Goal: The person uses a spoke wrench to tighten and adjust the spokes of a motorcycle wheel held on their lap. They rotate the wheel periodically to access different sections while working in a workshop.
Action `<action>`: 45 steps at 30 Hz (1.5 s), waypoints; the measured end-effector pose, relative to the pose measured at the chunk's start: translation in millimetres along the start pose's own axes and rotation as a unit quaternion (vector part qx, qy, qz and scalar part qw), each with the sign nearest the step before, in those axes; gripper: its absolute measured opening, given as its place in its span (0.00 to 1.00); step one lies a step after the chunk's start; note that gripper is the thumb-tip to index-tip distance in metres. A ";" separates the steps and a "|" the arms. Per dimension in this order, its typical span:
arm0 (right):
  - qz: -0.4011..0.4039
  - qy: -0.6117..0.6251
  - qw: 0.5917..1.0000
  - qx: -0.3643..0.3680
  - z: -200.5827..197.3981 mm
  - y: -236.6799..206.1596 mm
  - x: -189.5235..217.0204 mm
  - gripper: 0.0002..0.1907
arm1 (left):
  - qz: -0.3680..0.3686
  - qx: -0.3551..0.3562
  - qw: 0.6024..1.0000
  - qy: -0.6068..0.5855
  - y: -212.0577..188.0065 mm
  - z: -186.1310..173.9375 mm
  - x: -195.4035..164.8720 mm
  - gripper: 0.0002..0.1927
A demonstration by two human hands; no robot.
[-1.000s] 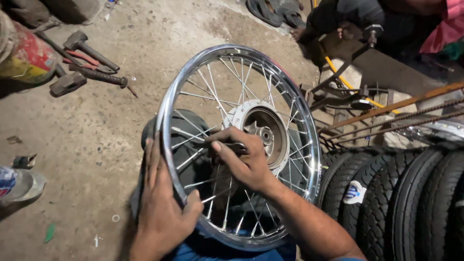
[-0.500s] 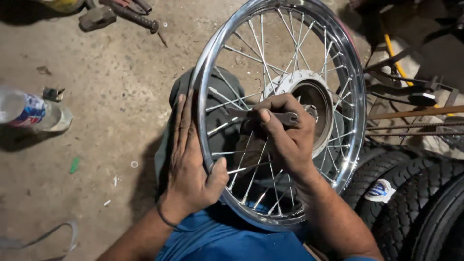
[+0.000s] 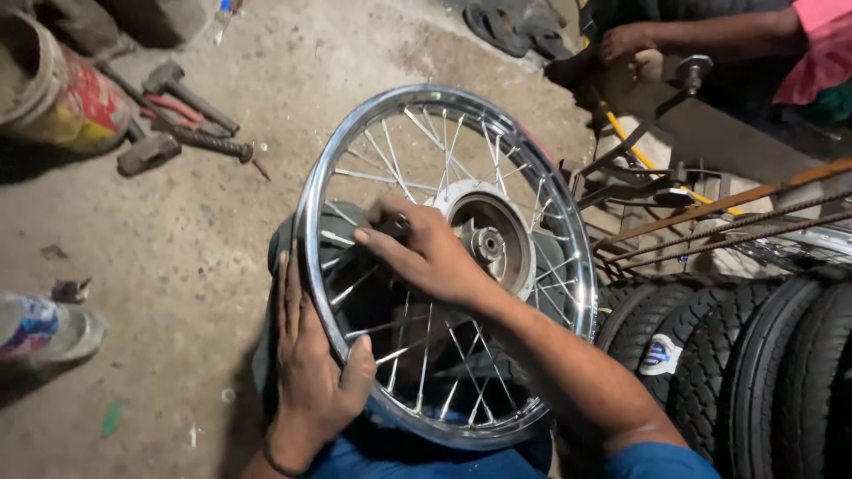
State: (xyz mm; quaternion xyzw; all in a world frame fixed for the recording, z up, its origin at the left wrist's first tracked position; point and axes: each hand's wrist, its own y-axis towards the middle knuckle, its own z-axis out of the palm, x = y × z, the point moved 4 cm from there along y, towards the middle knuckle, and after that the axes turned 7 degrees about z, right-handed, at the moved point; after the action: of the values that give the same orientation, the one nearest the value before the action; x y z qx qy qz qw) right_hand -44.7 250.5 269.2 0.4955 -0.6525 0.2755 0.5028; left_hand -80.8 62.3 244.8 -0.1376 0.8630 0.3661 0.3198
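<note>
Wheel: a chrome spoked wheel rim (image 3: 311, 222) with a drum hub (image 3: 488, 235) stood tilted over the person's lap, its lower edge near the blue clothing, above a concrete floor (image 3: 177, 266).
Left hand: the left hand (image 3: 311, 372) lay flat against the outside of the rim at its lower left, fingers stretched upward along the chrome and the thumb hooked over the edge, bracing rather than clenching.
Right hand: the right hand (image 3: 426, 253) reached in among the spokes (image 3: 444, 355) just left of the hub, fingers curled closed; it seemed to pinch something small at a spoke, though the hand hid what that was.
Dark object: a dark rounded thing (image 3: 284, 244), possibly a tyre, sat behind the wheel's left side.
Floor, upper left: hammers (image 3: 191, 98) and other tools lay beside a paint-stained bucket (image 3: 62, 93).
Floor, left edge: a plastic bottle (image 3: 40, 328) lay on its side.
Right: a row of black tyres (image 3: 754, 364) stood packed together, below rusty rods (image 3: 728, 217).
Top right: another person's hand (image 3: 626, 40) rested near a metal frame (image 3: 710, 133).
</note>
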 end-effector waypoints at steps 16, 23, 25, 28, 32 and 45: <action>-0.025 -0.017 0.997 -0.069 -3.0 -5.8 -5.4 0.13 | -0.009 0.002 1.000 0.002 3.4 12.6 -3.0 0.47; 0.031 0.016 0.999 -0.038 -0.7 40.3 -17.4 0.13 | 0.004 0.012 1.000 0.013 4.0 18.2 -7.1 0.48; -0.034 -0.032 0.996 -0.077 -3.9 19.4 -10.8 0.13 | 0.000 0.009 1.000 0.016 5.1 19.0 -7.2 0.48; -0.013 -0.034 0.998 -0.046 -5.3 -17.2 -7.4 0.13 | 0.005 0.006 1.000 0.002 6.6 18.8 -7.0 0.48; -0.064 -0.071 0.995 -0.024 -4.9 -39.6 -1.8 0.10 | 0.003 0.010 1.000 0.007 6.0 19.3 -7.6 0.47; -0.059 -0.039 0.994 -0.084 -8.1 -8.9 -6.7 0.12 | 0.031 -0.004 0.999 0.010 9.9 26.7 -10.5 0.48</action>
State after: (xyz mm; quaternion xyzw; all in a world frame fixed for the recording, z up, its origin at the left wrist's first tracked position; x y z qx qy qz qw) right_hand -33.4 256.8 264.5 0.4999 -0.6619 0.1702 0.5321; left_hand -65.5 88.4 242.9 -0.1157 0.8685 0.3779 0.2991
